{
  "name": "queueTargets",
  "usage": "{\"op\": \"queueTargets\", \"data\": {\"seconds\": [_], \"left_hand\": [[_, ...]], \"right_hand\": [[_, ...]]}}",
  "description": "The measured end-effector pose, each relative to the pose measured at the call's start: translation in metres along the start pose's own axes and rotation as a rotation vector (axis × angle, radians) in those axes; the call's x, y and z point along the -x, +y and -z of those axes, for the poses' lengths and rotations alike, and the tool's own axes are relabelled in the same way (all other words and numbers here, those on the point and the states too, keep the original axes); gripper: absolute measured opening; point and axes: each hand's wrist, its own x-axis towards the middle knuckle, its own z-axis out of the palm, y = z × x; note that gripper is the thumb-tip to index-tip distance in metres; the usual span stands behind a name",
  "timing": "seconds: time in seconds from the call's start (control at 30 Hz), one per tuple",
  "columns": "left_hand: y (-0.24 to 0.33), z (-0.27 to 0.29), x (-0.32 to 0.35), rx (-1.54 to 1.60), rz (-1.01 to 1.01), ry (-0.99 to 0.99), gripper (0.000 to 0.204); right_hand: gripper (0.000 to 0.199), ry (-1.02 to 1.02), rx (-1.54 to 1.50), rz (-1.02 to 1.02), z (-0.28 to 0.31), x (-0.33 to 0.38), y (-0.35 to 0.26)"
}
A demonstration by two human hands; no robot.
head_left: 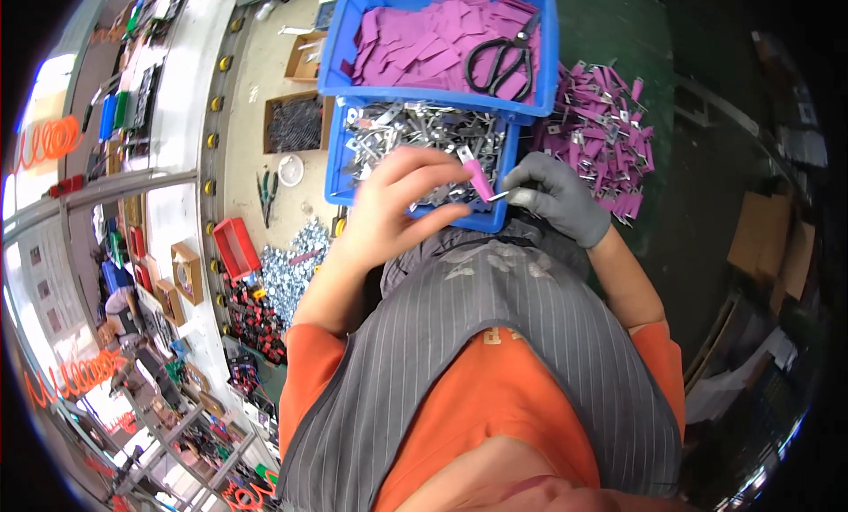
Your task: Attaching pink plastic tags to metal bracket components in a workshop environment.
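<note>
A small pink sleeve is pinched between the fingertips of the bare left hand, just above a blue plastic bin heaped with shiny metal clips; a thin metal piece is gripped by the right hand, clad in a grey knit glove; flat pink strips and black scissors are held in an upper blue bin; finished pink-tipped clips are piled beside.
</note>
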Motion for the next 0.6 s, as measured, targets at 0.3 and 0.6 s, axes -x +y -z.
{"op": "queueTargets", "data": {"seconds": [0.3,0.6], "left_hand": [[0.131,0.067,-0.017,0.316,-0.978,0.822,0.036],[0.17,0.084,-0.011,-0.467,-0.851,0.896,0.035]], "right_hand": [[0.019,0.866,0.1,-0.177,0.077,0.1,0.121],[0.026,0.937,0.322,-0.029,0.04,0.053,0.087]]}}
